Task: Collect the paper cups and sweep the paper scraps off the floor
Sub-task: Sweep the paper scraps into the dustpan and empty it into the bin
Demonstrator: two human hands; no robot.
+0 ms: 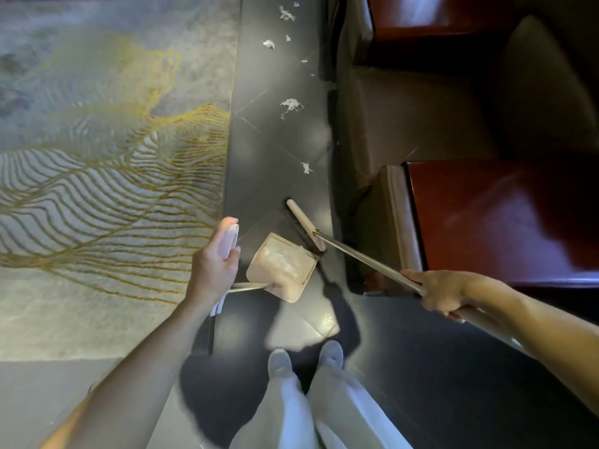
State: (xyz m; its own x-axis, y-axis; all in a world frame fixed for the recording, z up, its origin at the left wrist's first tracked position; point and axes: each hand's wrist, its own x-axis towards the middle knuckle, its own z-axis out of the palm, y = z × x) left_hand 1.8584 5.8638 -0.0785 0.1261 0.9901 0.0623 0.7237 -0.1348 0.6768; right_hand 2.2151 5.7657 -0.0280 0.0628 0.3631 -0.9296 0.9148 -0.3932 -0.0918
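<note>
left hand (210, 267) grips the dustpan handle (228, 241); right hand (440, 293) grips the broom pole (363, 257). broom head (303, 223) sits at the lip of the dustpan (282, 267), which holds white paper. paper scraps (291, 105) lie ahead on the tile beside the seat base (356, 140). no paper cups in view. risk: a tilted pan spills its load; a hard stroke drives scraps under the seat.

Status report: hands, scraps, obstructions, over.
Left hand grips dustpan, right hand grips broom. Its head at dustpan mouth. Paper scraps ahead on floor. Sofa close alongside.
</note>
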